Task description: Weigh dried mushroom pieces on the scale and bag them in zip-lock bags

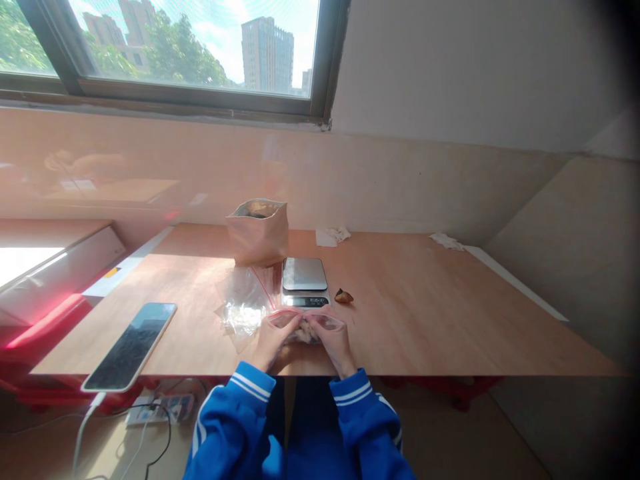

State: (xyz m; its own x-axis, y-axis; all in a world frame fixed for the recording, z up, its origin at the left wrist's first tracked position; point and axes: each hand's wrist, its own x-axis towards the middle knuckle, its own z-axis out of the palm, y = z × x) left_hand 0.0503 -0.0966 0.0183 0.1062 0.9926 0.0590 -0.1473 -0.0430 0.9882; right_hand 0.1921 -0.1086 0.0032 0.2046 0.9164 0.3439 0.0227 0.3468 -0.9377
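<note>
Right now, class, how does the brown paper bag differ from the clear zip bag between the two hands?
The brown paper bag stands upright on the table, while the clear zip bag is gripped between the left hand and right hand. The paper is opaque; the plastic is see-through with red edging. Both hold contents.

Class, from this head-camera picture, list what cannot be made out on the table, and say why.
Head view:
- Contents of the clear plastic zip bag with red seal: mostly hidden by the left hand and right hand.
- Readout on the silver digital scale: too small.
- Inside of the brown paper bag: too small and shadowed.
</note>
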